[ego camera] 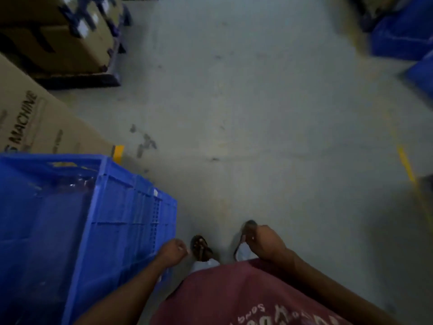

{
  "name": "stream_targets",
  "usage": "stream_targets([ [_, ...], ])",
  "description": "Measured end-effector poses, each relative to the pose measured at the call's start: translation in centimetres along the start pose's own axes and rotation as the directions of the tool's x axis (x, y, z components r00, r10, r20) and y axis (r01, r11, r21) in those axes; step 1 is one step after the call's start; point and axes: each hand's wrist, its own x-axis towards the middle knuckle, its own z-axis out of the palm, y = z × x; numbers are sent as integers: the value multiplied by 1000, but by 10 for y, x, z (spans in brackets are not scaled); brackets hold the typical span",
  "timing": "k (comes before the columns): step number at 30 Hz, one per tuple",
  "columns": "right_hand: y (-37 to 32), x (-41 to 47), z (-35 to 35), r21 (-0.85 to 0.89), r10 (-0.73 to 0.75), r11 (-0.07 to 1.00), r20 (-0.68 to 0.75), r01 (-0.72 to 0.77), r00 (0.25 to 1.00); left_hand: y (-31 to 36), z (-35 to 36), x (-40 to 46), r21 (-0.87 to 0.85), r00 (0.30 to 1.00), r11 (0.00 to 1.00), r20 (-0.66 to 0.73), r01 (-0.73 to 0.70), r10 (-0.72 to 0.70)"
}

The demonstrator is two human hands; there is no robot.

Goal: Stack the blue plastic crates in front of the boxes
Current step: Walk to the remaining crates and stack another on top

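The person stands on the bare concrete floor [246, 102] between loads, it seems — both hands hang low at the near edge with nothing in them. The left hand [173, 252] is loosely curled just beside the near right corner of a blue crate [98, 219], close to its wall though I cannot tell if it touches; the right hand [264, 242] is half closed over empty air above the sandalled feet. That crate sits at the near left, directly in front of a tall cardboard box [46, 123], so it looks already placed. More blue crates [403, 36] wait at the far right, blurred. My guess is that the next move is a walk across to fetch one, then a lift onto the placed crate, rims lined up. The middle of the floor is open and wide; the things to mind are the crate's jutting near corner, the dark pallet [82, 80] under the far left boxes, and the yellow floor line [407, 167] on the right.
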Motion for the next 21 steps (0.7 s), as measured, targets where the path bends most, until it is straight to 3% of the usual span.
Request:
stream_targets([
  [3,20,-7,3,76,136,989,-88,-130,987,13,-27,19,163,998,986,47,-38,31],
  [7,43,-6,2,323,271,921,-122,-220,955,77,-58,36,254,996,964,55,-81,69],
  [11,72,4,-11,474,365,832,-78,-288,928,159,-64,68,325,988,937,127,-130,94],
  [14,104,30,-50,577,368,766,-33,-283,929,231,-65,93,349,981,923,158,-160,110],
  [18,166,55,-138,676,454,700,-174,-229,874,362,-64,103,312,958,911,181,-271,223],
  [21,213,69,-194,752,527,617,-178,-230,831,456,-69,109,268,928,892,193,-363,320],
])
